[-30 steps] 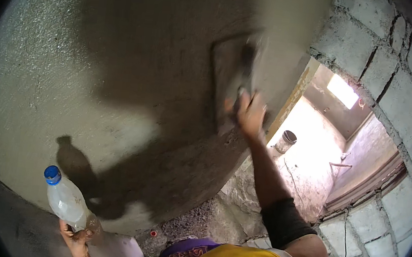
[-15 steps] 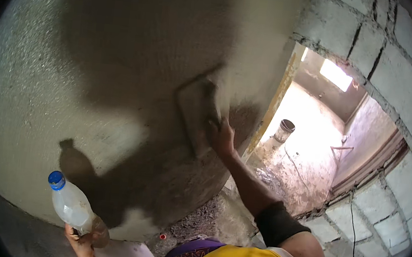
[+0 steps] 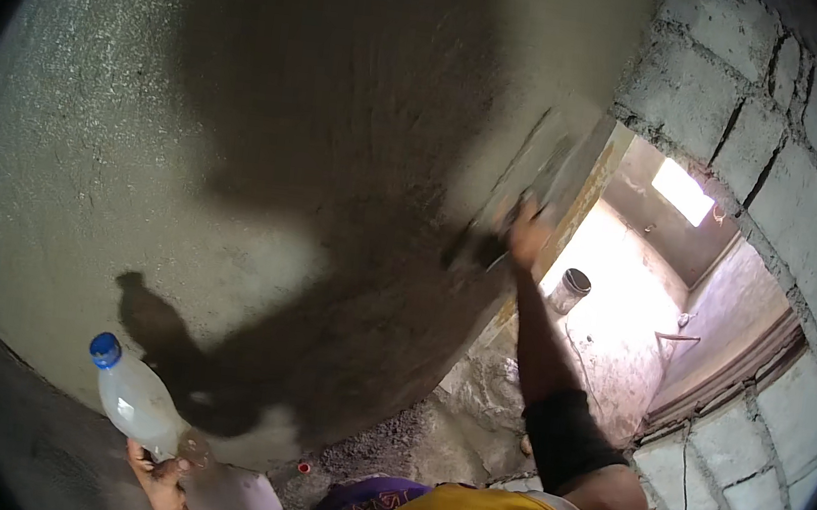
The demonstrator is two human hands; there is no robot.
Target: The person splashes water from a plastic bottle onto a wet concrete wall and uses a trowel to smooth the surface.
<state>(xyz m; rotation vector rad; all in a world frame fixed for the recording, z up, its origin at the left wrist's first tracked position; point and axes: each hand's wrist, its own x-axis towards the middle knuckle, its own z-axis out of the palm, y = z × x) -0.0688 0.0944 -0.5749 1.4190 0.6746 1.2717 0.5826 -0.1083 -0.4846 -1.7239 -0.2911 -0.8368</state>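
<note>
My left hand [image 3: 156, 477] is closed around the lower part of a clear plastic bottle [image 3: 136, 401] with a blue cap [image 3: 105, 350]. The bottle tilts up to the left and looks cloudy or partly filled. With my right arm stretched out, my right hand [image 3: 528, 240] grips a flat plastering float [image 3: 527, 168], somewhat blurred. The float lies against the grey plastered wall [image 3: 65, 209], close to its right edge by the doorway. My fingers hide its handle. Wet shine shows on the wall's left side, and my shadow covers its middle.
Right of the wall, a doorway with a yellowish edge [image 3: 589, 199] opens on a bright room holding a dark-rimmed bucket [image 3: 570, 290]. Bare blockwork [image 3: 792, 206] surrounds the opening, and a black cable [image 3: 684, 483] hangs down it. Loose mortar [image 3: 373, 450] lies at the wall's foot.
My right hand has swept the float right and slightly up, from mid-wall to the edge beside the doorway. The bottle in my left hand has barely moved. The view has shifted a little.
</note>
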